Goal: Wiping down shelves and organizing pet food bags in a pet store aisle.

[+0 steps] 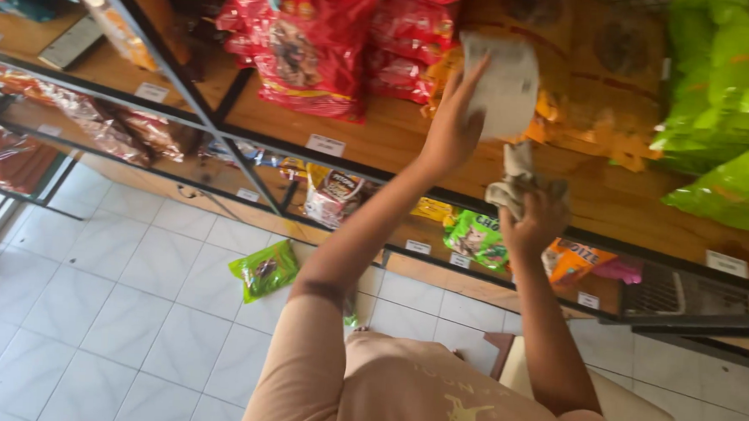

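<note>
Overhead, the left hand [452, 125] grips a pale upright packet [502, 85] against the wooden shelf [378, 134]; just below-right, the right hand [534, 223] clutches a crumpled cloth [517, 179].

Left hand [452, 125]: palm and fingertips concealed behind the pale packet [502, 85] it lifts; packet face blurred, markings unreadable. Right hand [534, 223]: fingers buried in the crumpled cloth [517, 179], grip detail indeterminate. Green bags [730, 101], right of the packet, cut off by the top and right edges. Red bags [315, 45], left of the packet, cropped at the top. Shelf price tags [325, 145] too small to make out.
</note>
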